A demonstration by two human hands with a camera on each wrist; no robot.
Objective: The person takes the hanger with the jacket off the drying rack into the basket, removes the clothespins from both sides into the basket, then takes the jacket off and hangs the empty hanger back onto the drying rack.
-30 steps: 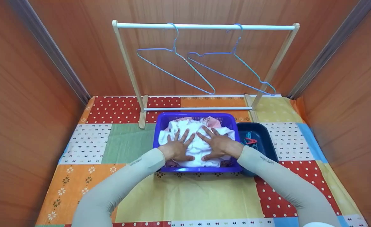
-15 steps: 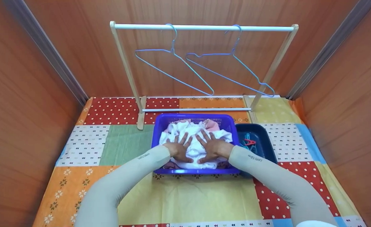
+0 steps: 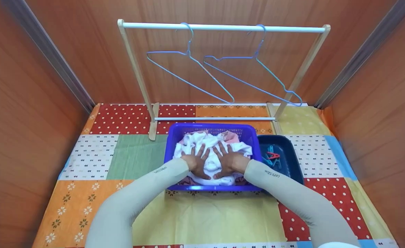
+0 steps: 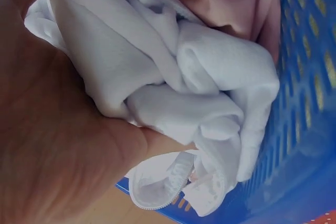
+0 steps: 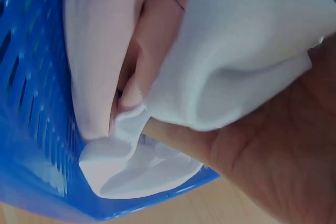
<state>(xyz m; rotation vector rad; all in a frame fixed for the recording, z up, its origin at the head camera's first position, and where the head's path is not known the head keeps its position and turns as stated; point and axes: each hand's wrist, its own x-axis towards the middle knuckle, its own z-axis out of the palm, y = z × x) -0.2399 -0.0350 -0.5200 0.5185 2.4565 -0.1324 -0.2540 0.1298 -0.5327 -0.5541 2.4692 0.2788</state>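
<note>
A purple-blue slotted plastic basket (image 3: 216, 188) holds a heap of clothes, with a crumpled white garment (image 3: 212, 166) on top. My left hand (image 3: 197, 164) presses on the white garment's left half, fingers spread. On its right half rests my right hand (image 3: 229, 162), likewise spread, thumbs pointing towards each other. Pink cloth (image 3: 230, 136) shows behind the white one. In the left wrist view, white folds (image 4: 131, 51) lie against the palm, and a zipper edge (image 4: 181, 184) is visible. The right wrist view shows white cloth (image 5: 236, 51) over the thumb side; the fingertips are hidden there.
A dark tray (image 3: 290, 162) with red and blue clothespins (image 3: 273, 155) stands right of the basket. Behind is a drying rack (image 3: 223, 27) with two blue wire hangers (image 3: 190, 54). Wood panels enclose the patchwork tablecloth (image 3: 202, 217) at the back and both sides.
Both hands have drawn slightly closer together and press on the white garment, which is more bunched. The basket stays about where it was.
</note>
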